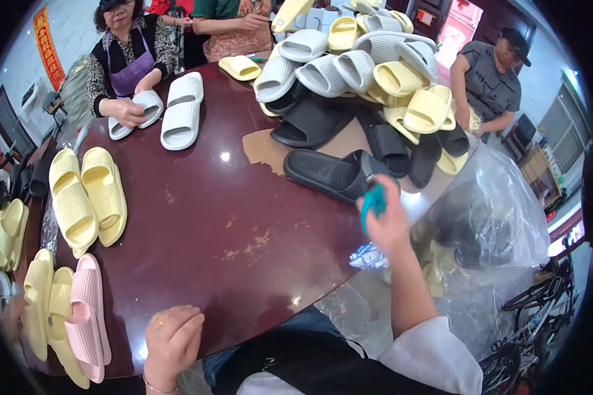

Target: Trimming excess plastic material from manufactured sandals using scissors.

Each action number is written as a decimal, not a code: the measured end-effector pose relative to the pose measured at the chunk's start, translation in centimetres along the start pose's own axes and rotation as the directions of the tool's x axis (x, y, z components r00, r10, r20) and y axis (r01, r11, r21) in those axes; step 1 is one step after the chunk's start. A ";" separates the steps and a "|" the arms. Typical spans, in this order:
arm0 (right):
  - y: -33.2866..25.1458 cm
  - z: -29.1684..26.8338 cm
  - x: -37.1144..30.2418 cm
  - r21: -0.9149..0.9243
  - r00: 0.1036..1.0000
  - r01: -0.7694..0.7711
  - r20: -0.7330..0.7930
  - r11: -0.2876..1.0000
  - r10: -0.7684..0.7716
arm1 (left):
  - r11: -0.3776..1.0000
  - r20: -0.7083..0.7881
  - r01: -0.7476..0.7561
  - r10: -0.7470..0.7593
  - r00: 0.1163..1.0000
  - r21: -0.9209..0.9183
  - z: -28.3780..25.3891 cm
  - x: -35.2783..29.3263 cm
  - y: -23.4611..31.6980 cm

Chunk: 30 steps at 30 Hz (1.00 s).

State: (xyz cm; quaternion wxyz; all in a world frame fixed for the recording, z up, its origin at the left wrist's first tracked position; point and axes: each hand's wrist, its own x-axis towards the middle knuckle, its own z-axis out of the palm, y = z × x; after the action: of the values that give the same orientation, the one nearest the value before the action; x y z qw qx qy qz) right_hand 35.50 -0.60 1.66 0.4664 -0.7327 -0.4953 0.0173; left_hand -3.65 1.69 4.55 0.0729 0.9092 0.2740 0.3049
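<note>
My right hand (387,224) is over the table's right side, its fingers closed around a small teal tool (374,201) blurred by motion; its exact kind cannot be made out. Just beyond it lies a black slide slipper (319,172), touching or nearly touching my fingers. Near the table's front edge rests my left hand (173,339), a ring on one finger. Its fingers are curled together, and nothing shows in them. Left of it stand a pink slipper pair (89,316) and a yellow pair (49,303), on edge. Farther up is another yellow pair (89,197).
A heap of grey, yellow and black slippers (356,69) covers the table's far right, partly over brown cardboard (262,150). Across the table, a person in a purple apron (128,76) handles grey slippers. Another person (491,82) sits far right. Clear plastic bags (497,204) bulge beside the table (197,250).
</note>
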 end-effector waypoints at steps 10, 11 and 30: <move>9.2 0.6 3.6 0.162 0.957 -0.250 -0.110 0.955 0.269 | 1.000 0.060 0.020 -0.019 0.998 -0.015 0.7 -0.3 0.6; 8.2 0.9 3.6 0.311 0.952 -0.273 -0.049 0.910 0.303 | 1.000 0.061 0.026 -0.025 0.998 -0.004 0.7 -0.6 0.4; -10.2 9.5 -9.1 0.610 0.629 -0.113 0.655 0.784 -0.419 | 0.939 -0.096 0.342 -0.344 0.934 -0.043 -0.9 -0.7 -1.4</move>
State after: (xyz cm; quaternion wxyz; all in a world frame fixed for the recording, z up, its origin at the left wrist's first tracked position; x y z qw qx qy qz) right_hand 19.03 -0.31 -0.55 0.4185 -0.4202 -0.6760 0.4374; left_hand -5.25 2.44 4.49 0.1227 0.8297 0.4278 0.3370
